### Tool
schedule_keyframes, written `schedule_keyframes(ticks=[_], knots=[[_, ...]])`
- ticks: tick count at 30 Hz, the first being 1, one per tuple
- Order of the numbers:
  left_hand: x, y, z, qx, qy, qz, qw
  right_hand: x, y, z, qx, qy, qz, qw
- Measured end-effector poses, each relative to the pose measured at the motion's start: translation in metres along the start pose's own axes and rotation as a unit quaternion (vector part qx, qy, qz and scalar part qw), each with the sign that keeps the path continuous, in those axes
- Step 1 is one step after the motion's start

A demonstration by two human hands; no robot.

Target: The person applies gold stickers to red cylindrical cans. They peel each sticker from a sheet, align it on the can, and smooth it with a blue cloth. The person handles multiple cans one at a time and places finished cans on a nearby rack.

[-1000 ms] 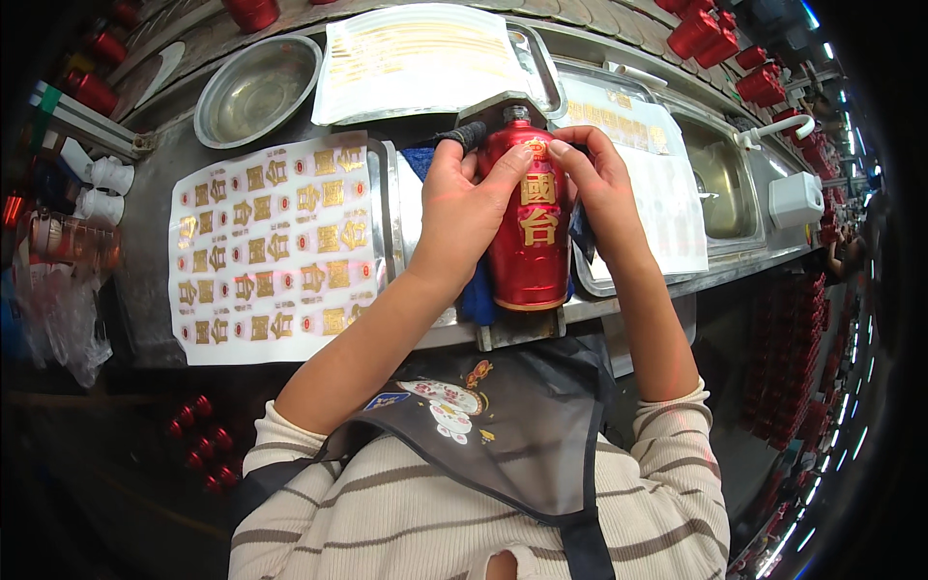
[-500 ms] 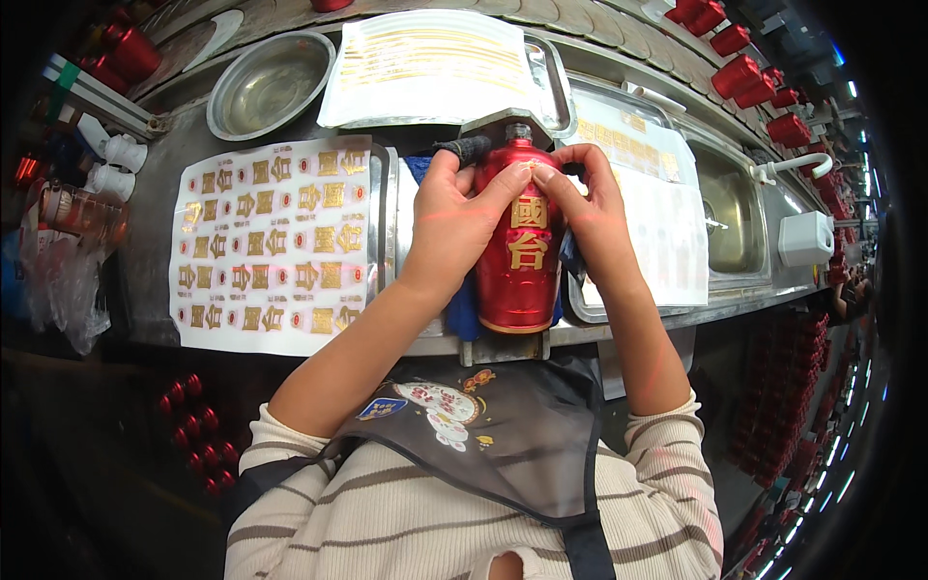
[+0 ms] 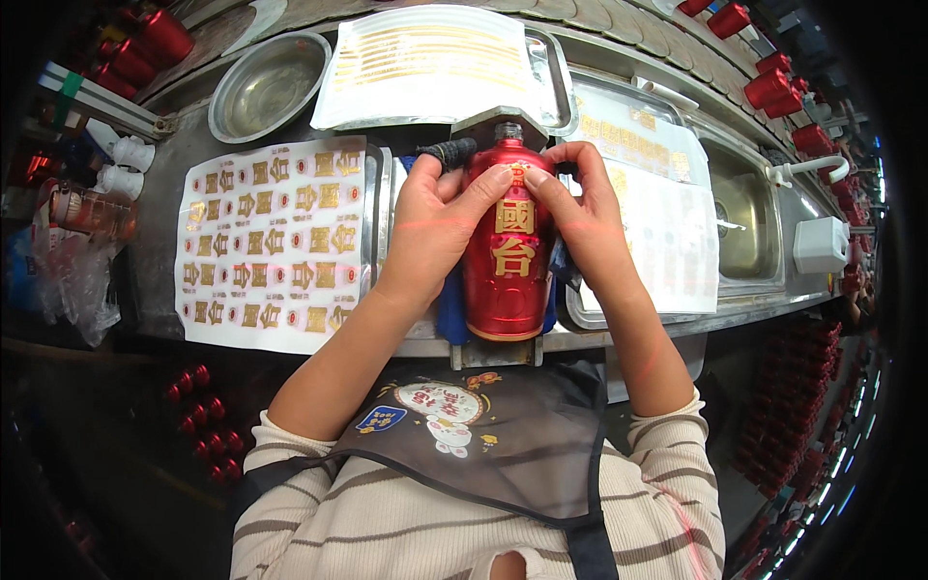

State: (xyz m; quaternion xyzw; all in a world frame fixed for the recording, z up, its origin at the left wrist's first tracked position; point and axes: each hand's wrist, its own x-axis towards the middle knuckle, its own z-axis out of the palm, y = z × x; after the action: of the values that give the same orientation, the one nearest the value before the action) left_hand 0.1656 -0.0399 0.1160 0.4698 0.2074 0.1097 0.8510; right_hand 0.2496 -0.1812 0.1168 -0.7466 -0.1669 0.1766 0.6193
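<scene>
A shiny red bottle [image 3: 505, 304] with gold characters down its front leans back on a metal stand [image 3: 488, 121], its bare neck pointing away from me. Both thumbs press side by side on a small gold decal [image 3: 518, 172] high on the bottle, just under the shoulder. My left hand [image 3: 437, 217] curls round the left side, beside a black wrapped pad [image 3: 449, 153]. On the other side my right hand [image 3: 587, 215] grips the bottle, its fingers partly hidden behind. Blue cloth [image 3: 452, 314] shows beneath the bottle.
To the left lies a white sheet [image 3: 227, 324] of gold character decals, near a round metal bowl [image 3: 224, 111]. Another sheet [image 3: 425, 106] with gold strips lies behind. Decal sheets on a tray [image 3: 667, 280], a sink [image 3: 764, 256] and a white jug [image 3: 822, 244] are at right.
The view has shifted slightly, and the bottle sits a little further left in it. Both thumbs have parted a little, showing more of the gold decal. The grip stays on the bottle.
</scene>
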Motion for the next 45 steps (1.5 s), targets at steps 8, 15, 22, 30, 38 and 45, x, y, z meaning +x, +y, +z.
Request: schedule_keyframes(ticks=[8, 15, 22, 30, 38, 45], knots=[[-0.007, 0.0, -0.025, -0.003, -0.014, 0.0, 1.0, -0.009, 0.003, 0.021, -0.001, -0.014, 0.019, 1.0], [0.005, 0.013, -0.021, 0.062, -0.009, -0.009, 0.998, -0.007, 0.001, 0.019, 0.026, -0.02, 0.016, 0.999], [0.009, 0.009, -0.02, 0.091, -0.019, 0.006, 0.996, -0.01, -0.003, 0.016, 0.001, -0.024, 0.036, 0.999], [0.003, 0.0, -0.026, 0.075, -0.033, 0.02, 0.996, -0.006, -0.004, 0.018, 0.007, -0.027, 0.02, 0.999], [-0.01, 0.003, -0.029, 0.058, -0.003, -0.044, 0.997, -0.02, 0.003, 0.003, 0.045, -0.035, 0.046, 0.997], [-0.044, -0.017, -0.046, 0.075, -0.078, 0.009, 0.994, -0.063, 0.014, 0.008, 0.03, -0.047, 0.014, 0.998]])
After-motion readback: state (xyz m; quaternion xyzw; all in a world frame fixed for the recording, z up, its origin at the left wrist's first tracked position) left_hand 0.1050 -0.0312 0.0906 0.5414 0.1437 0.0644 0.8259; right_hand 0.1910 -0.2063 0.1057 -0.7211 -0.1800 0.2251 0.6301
